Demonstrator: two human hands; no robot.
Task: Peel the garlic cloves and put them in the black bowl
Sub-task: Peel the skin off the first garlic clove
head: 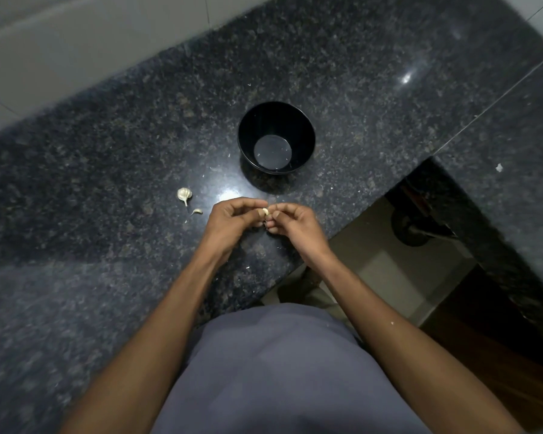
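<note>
Both hands, left hand and right hand, are pinching a half-hidden garlic clove, seemingly part-peeled, near the bench edge, black bowl at twelve o'clock.

Pale garlic clove near empty black bowl

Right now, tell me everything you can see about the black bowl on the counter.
The black bowl is a small, deep, round vessel with glossy walls that taper to a narrower flat bottom; it looks like plastic, though that is uncertain. It stands upright on the dark speckled stone counter, beyond both hands, and nothing touches it but the counter. Its bottom shows a pale reflection of light. No garlic cloves are visible inside it.
</note>
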